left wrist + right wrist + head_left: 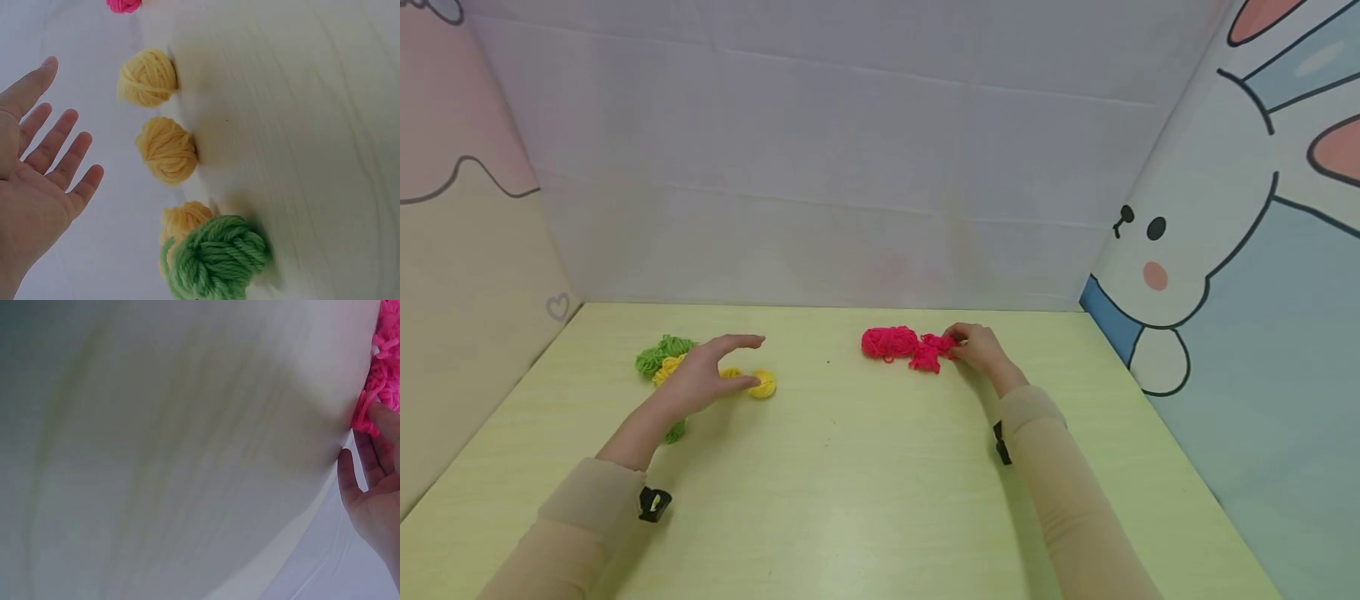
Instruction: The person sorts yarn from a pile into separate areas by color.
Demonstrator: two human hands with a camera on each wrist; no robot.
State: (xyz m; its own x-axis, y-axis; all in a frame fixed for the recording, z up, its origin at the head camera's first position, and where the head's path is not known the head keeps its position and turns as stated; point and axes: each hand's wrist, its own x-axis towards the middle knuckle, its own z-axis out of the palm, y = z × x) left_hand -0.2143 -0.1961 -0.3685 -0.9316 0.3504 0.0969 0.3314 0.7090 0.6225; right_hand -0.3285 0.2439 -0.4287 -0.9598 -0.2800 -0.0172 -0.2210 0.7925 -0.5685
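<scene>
Left hand (706,377): thumb and fingers parted, holding nothing, above green yarn balls (220,257) and wound yellow yarn balls (167,151), toward table's (850,500) far-left corner. Right hand (983,348): pinching looped pink yarn bundle (927,353) beside pink skein (889,342), near far edge.

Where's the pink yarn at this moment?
In the head view, the pink yarn lies right of centre, near the back edge of the table, with the right hand pinching its right end.
</scene>
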